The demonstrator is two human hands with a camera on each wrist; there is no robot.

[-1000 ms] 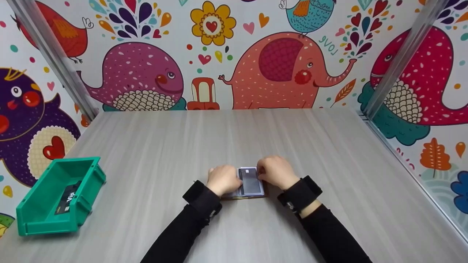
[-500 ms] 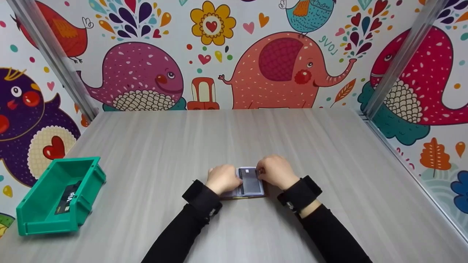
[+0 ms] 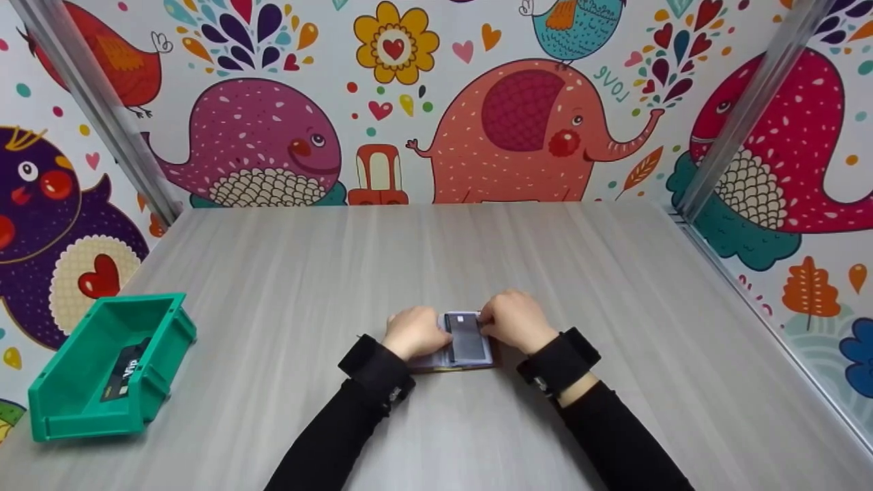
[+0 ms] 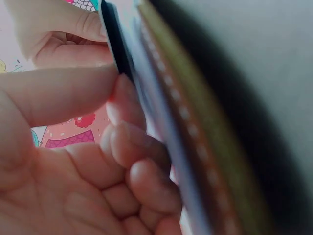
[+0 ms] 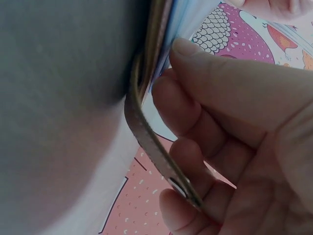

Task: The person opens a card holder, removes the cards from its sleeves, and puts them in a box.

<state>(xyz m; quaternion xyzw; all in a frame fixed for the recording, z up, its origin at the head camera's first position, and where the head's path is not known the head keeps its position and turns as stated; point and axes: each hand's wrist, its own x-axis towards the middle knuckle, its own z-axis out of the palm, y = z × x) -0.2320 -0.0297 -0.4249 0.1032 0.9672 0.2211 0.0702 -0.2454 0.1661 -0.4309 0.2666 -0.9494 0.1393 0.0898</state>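
An open card holder (image 3: 431,361) with clear sleeves and a brown stitched cover lies on the table before me. Over its right side lies a dark card (image 3: 467,343) with a small white square near the top. My left hand (image 3: 415,334) is at the card's left side; in the left wrist view, thumb and forefinger pinch by the dark edge (image 4: 113,41). My right hand (image 3: 516,320) pinches the sleeves' right edge between thumb and forefinger. In the right wrist view, the holder's strap (image 5: 149,139), with a metal snap, hangs against the curled lower fingers.
On the left stands a green bin (image 3: 89,426) with a black card marked "Vip" (image 3: 125,369) inside. Printed cartoon walls and metal posts (image 3: 753,109) bound the pale wood-grain table (image 3: 307,273) at the back and sides.
My left hand has shifted very slightly to the left. The right hand, card holder and dark card look the same.
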